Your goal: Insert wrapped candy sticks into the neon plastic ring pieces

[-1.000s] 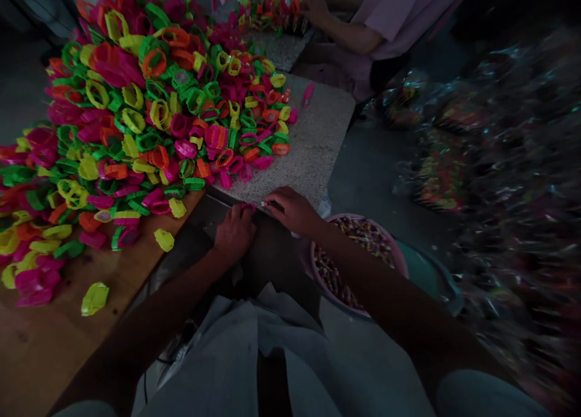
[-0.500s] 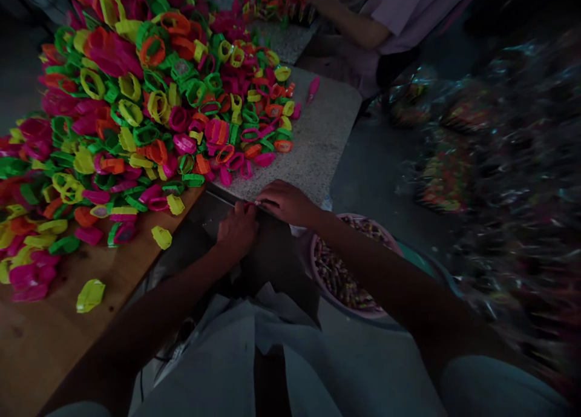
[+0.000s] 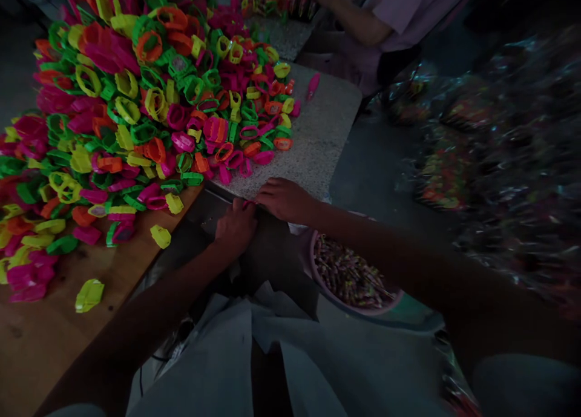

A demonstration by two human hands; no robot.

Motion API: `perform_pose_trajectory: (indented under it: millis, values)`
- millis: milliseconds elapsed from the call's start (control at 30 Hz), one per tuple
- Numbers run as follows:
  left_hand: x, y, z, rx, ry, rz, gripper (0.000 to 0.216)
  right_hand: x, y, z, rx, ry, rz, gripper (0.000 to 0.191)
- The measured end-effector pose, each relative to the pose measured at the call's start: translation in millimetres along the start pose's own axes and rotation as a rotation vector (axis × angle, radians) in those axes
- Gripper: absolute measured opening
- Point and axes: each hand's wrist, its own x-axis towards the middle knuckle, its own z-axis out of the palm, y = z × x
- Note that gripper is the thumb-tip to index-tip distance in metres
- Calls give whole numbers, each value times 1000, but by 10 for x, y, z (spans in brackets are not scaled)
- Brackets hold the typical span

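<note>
Just off the edge of the grey speckled tabletop, my two hands meet. My left hand [image 3: 236,226] is closed on a small pink plastic piece [image 3: 249,204], most of which the fingers cover. The fingers of my right hand [image 3: 288,200] are pinched together at that piece's right end; what they grip is too small and dark to make out. Beyond my hands rises a big heap of toy watches [image 3: 154,105] in pink, green, yellow and orange plastic. Below my right forearm stands a pink basin [image 3: 313,265] full of small wrapped sticks, perhaps candies [image 3: 349,275].
A wooden board [image 3: 49,344] lies at the left, with a loose yellow toy watch [image 3: 89,295] on it. The speckled tabletop [image 3: 318,132] carries a lone pink piece [image 3: 313,85]. A co-worker [image 3: 363,26] sits across. Filled clear plastic bags [image 3: 494,144] pile up at the right.
My right forearm has swung slightly, uncovering more of the basin's contents. The whitish bit seen between my fingertips no longer shows, and the right fingertips sit closer to the pink piece.
</note>
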Motion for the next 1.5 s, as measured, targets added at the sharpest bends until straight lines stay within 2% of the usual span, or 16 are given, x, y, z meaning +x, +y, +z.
perform_pose_trajectory:
  millis: [100, 367, 733, 1100, 1400, 1500]
  values:
    - [-11, -29, 41, -25, 49, 5, 28, -11, 8, 34, 0, 12, 21, 26]
    - [-73, -93, 98, -42, 199, 71, 45, -152, 31, 108, 88, 136, 192, 28]
    - [-82, -34, 234, -4, 225, 53, 46, -152, 40, 47, -31, 53, 139, 30]
    - [-83, -15, 181, -58, 236, 28, 44, -89, 83, 30, -33, 7, 61, 25]
    - [-67, -5, 142, -39, 237, 1, 43, -49, -37, 3, -36, -39, 150, 19]
    - [-5, -21, 75, -69, 275, 32, 41, -126, -45, -40, -25, 10, 264, 17]
